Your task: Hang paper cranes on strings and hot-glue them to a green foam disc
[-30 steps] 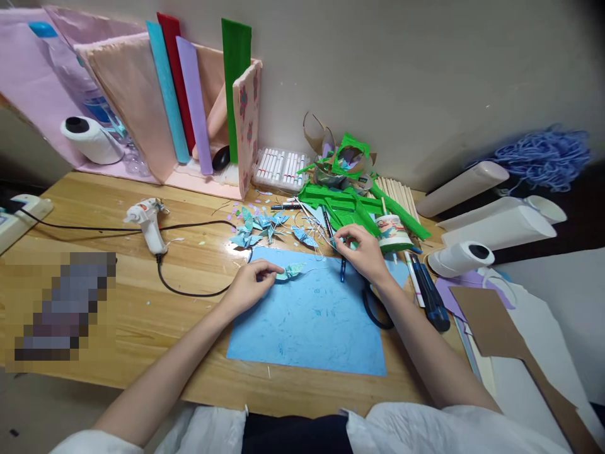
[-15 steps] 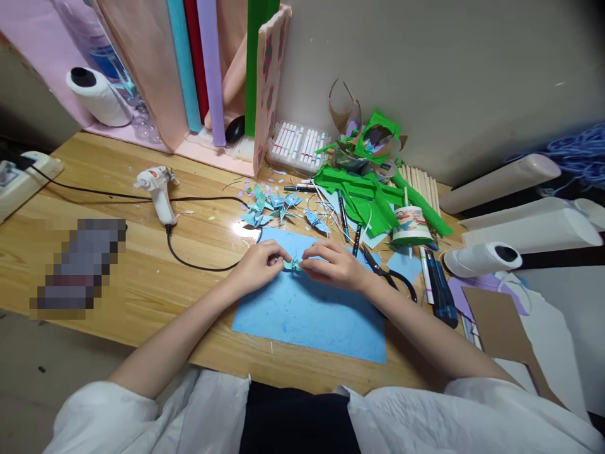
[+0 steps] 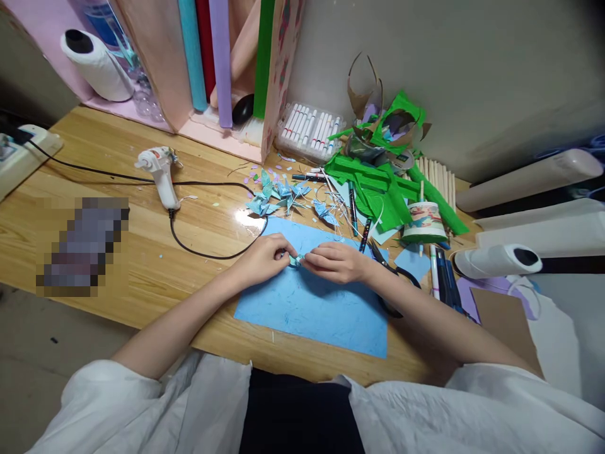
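Both hands meet over the blue paper sheet (image 3: 312, 309) on the wooden desk (image 3: 142, 265). My left hand (image 3: 265, 255) and my right hand (image 3: 335, 261) each pinch an end of a small teal folded paper piece (image 3: 296, 259), fingers closed on it. Just beyond the sheet lie several finished blue folded paper cranes (image 3: 278, 195).
A white glue gun (image 3: 161, 176) with a black cord lies to the left. Scissors (image 3: 392, 271), pens and a tape cup (image 3: 423, 222) sit right of my hands. Green paper scraps (image 3: 378, 183), a marker box (image 3: 309, 129), paper rolls (image 3: 496, 260) and upright coloured sheets line the back.
My right hand came back from the pens to the folded piece and now pinches it with the left. The view has tilted down and nearer to the desk.
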{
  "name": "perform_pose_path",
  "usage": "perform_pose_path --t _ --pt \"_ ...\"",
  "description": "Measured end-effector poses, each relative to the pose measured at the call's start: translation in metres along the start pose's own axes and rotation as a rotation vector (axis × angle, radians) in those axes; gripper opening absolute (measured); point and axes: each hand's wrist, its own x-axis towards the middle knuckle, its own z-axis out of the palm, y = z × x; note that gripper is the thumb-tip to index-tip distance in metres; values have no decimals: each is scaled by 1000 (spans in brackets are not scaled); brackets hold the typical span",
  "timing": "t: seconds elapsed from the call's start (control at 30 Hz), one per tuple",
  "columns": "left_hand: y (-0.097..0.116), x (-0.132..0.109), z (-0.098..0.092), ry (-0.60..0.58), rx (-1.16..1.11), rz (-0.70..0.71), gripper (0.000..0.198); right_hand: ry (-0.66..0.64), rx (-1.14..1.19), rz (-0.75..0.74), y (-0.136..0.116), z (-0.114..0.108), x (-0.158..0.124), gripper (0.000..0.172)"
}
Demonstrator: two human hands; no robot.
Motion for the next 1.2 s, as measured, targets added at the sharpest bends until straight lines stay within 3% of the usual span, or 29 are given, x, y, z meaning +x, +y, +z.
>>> perform_pose_path --t 0.13,0.27,0.4,0.63,0.93,1.2 --pt "0 0 0 -2 14 12 25 -49 24 -49 4 0 1 15" --pt "4 -1 -2 -3 48 50 22 36 66 31 2 -4 2 11" --pt "9 -3 -3 -29 82 73 18 28 83 107 -2 -4 3 12" --pt "9 -5 -1 -42 99 94 17 3 23 -26 -1 -4 -1 13" --pt "8 -5 -1 -47 94 110 16 -193 137 -100 9 -7 -6 18" --pt "6 -4 0 -36 89 119 15 -86 105 -81 14 -4 -6 19"
